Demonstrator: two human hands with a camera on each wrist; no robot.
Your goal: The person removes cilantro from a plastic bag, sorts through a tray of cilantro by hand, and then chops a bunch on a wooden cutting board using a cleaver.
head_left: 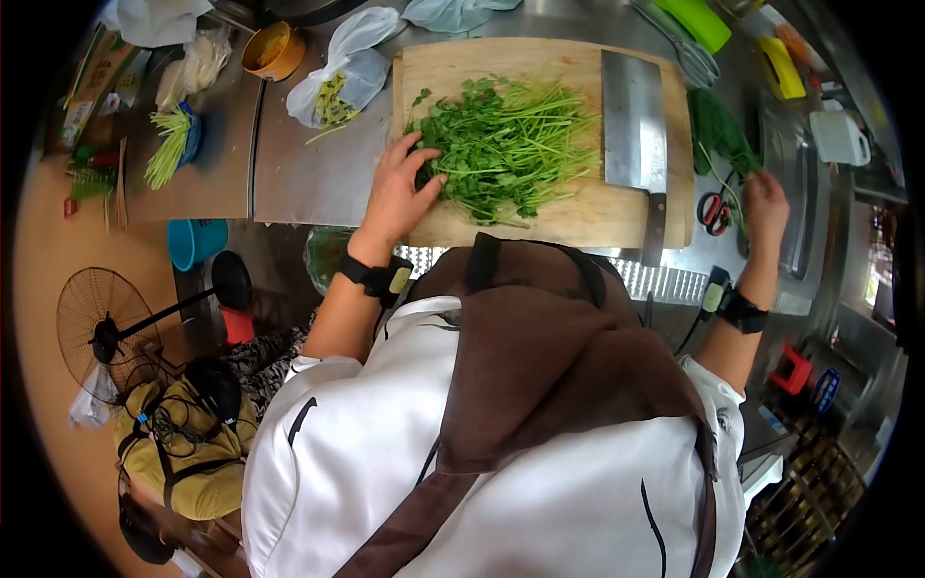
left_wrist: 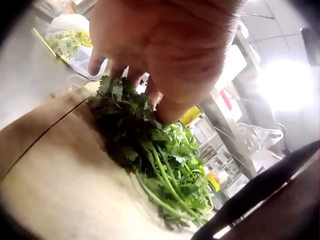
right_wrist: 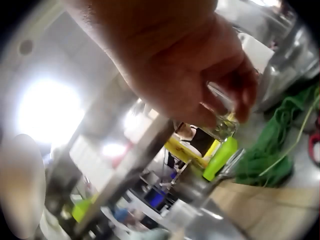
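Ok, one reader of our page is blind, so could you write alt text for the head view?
The left hand of someone in a brown apron touches the leafy side of a heap of green herbs on a wooden board, where a cleaver also lies. The right hand is out by green netting and scissors on the metal counter.

The left hand [left_wrist: 167, 50] reaches down from the top, its fingers and thumb at the leafy end of the green herbs [left_wrist: 172, 165], which lie on a pale wooden board [left_wrist: 65, 175]. A plastic bag [left_wrist: 70, 22] with yellow-green contents sits beyond the fingers, and a bright light [left_wrist: 286, 84] glares at right.
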